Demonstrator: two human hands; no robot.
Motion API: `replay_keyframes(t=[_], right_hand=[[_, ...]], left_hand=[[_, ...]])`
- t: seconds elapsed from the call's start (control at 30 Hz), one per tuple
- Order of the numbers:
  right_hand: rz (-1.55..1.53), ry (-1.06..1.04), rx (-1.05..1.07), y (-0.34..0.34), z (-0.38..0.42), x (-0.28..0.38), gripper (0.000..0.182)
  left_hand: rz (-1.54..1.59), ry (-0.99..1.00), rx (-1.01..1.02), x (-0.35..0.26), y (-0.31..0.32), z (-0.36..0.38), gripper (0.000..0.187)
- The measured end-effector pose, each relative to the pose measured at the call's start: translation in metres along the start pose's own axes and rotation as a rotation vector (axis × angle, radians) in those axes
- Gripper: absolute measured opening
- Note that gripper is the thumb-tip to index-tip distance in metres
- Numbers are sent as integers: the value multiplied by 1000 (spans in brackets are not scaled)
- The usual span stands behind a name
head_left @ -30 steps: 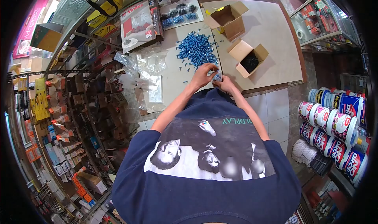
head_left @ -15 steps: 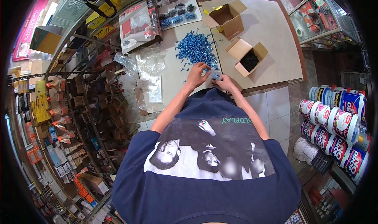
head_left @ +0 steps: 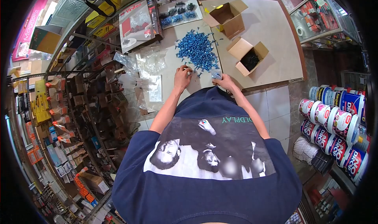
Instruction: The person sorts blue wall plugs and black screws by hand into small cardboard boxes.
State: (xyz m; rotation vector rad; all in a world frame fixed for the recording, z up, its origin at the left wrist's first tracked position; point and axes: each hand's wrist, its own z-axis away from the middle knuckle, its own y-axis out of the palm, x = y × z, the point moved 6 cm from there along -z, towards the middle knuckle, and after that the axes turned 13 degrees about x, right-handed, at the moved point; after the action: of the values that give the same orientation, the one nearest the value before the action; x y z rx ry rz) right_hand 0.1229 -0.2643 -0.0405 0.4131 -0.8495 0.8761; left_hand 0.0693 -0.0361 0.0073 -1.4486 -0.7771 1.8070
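Observation:
A heap of small blue fasteners [head_left: 196, 50], shaped like screws or wall plugs, is spread on the pale tabletop [head_left: 167, 72]. At its near left edge is my left hand [head_left: 182, 78], fingers curled down by a few loose pieces; what lies between the fingertips is too small to make out. My right hand [head_left: 225, 83] grips a small clear plastic bag [head_left: 215, 74] just below the heap. Some blue shows inside the bag.
Two open cardboard boxes [head_left: 232, 25] stand right of the heap, the nearer holding black pieces [head_left: 249, 61]. Crumpled clear plastic [head_left: 151, 60] lies left, with a Vinitex box [head_left: 138, 25] behind. Shelves [head_left: 71, 117] line the left; paint buckets [head_left: 328, 117] stack at right.
My left hand has moved left, away from the bag, to the heap's near left edge. The right hand stays almost in place with the bag.

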Motion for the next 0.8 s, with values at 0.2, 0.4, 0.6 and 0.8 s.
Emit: replay_keyframes(t=[0.2, 0.4, 0.6, 0.8], right_hand=[[-36, -12, -28, -1, 5, 6, 20], [-56, -19, -10, -1, -2, -2, 20], [-82, -15, -5, -1, -7, -9, 21], [31, 9, -23, -4, -10, -15, 28]], left_hand=[[65, 40, -45, 9, 4, 1, 23], [87, 58, -37, 5, 0, 4, 22], [244, 86, -46, -12, -5, -5, 21], [384, 301, 37, -87, -20, -23, 16]])
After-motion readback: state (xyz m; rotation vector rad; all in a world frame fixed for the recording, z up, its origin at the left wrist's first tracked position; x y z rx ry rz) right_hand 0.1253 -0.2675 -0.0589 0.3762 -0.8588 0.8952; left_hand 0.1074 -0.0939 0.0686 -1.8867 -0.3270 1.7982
